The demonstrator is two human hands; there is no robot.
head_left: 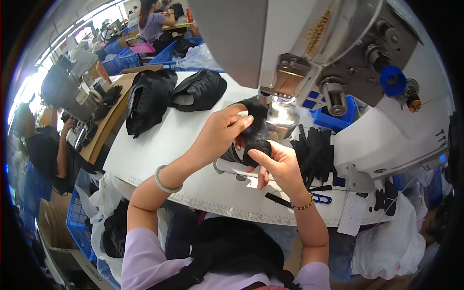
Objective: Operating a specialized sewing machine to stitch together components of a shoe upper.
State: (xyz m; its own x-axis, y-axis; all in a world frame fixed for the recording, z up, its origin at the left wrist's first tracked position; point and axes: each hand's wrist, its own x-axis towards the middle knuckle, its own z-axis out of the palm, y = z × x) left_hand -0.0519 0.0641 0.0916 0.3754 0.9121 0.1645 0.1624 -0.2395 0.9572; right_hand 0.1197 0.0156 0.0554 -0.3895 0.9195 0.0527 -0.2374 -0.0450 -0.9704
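A black shoe upper is under the lit needle area of a white sewing machine. My left hand pinches its upper left edge between thumb and fingers. Lower down, my right hand grips the near end of the piece, thumb on top. Part of the upper is hidden behind my fingers. Beyond my left hand, two bundles of black shoe uppers lie on the white table. A pile of black fabric strips lies right of my right hand.
By my right wrist are a blue-handled small tool and a loose black strip. A white card hangs over the table's front edge. Blue crates and plastic bags stand around. A co-worker sits at the left, another farther back.
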